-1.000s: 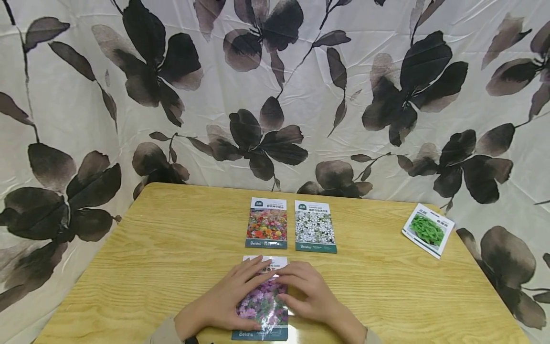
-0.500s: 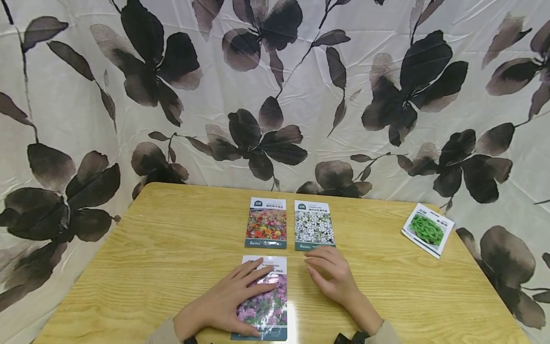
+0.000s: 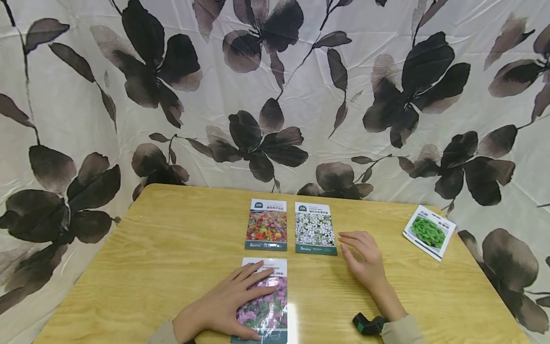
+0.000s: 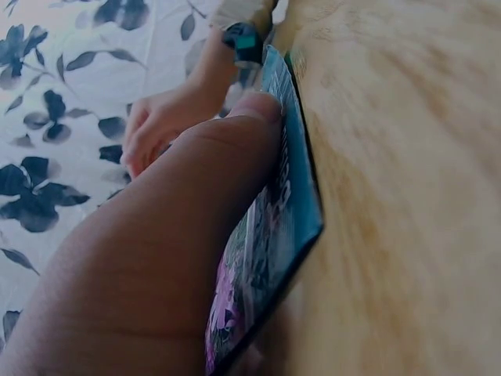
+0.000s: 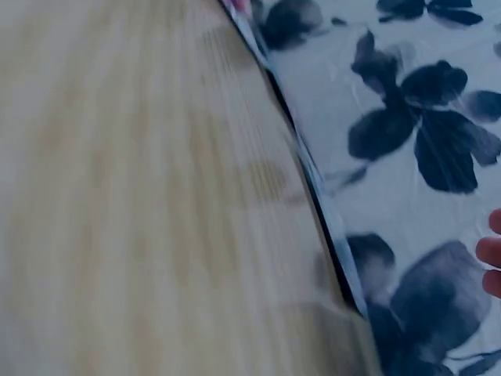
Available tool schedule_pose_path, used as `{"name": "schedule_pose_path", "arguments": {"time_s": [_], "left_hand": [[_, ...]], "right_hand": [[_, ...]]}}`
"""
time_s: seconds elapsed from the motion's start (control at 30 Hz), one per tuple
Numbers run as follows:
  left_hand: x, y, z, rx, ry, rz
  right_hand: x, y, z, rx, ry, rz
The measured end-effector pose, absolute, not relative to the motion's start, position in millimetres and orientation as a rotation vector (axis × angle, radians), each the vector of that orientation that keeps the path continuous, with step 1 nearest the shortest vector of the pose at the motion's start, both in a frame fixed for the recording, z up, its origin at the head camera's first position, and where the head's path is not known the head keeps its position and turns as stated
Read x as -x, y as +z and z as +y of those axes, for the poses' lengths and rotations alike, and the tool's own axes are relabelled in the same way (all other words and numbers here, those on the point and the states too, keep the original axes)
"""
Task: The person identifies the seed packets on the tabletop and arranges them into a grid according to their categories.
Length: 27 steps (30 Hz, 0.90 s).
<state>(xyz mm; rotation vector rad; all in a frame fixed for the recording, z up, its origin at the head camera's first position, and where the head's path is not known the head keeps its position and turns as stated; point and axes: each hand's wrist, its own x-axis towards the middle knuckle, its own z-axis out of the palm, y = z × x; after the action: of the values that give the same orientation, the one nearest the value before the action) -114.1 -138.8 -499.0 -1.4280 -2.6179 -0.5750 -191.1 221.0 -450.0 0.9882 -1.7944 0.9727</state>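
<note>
A seed packet with purple flowers (image 3: 266,306) lies at the near middle of the wooden table in the head view. My left hand (image 3: 229,306) rests on it with fingers spread, covering its left side. Up close in the left wrist view, the thumb (image 4: 196,211) lies over the packet's teal end (image 4: 301,184). My right hand (image 3: 367,260) holds nothing, its fingers loosely bent, just right of the white-flower seed packet (image 3: 315,229). Only a few fingertips (image 5: 491,254) of that hand show at the right wrist view's edge.
A wildflower seed packet (image 3: 266,227) lies left of the white-flower one. A smaller packet with green leaves (image 3: 429,231) sits tilted near the far right edge of the table (image 3: 172,248). Behind hangs a flower-patterned cloth (image 3: 326,105).
My right hand has left the purple-flower packet and moved right and away from me, past the white-flower packet's near end. The left hand stays on the purple-flower packet.
</note>
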Motion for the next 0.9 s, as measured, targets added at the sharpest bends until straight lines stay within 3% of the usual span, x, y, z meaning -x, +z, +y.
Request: {"name": "schedule_pose_path", "arguments": {"time_s": [0.5,0.9], "left_hand": [[113.1,-498.0,-139.9,1.424,-0.588,-2.616],[113.1,-498.2,-139.6,1.423,-0.613,-2.686]], "right_hand": [[240.1,-443.8,325.9,-0.685,0.861,-1.991],[247.4,-425.1,382.3,-0.313,0.836,-2.330]]}}
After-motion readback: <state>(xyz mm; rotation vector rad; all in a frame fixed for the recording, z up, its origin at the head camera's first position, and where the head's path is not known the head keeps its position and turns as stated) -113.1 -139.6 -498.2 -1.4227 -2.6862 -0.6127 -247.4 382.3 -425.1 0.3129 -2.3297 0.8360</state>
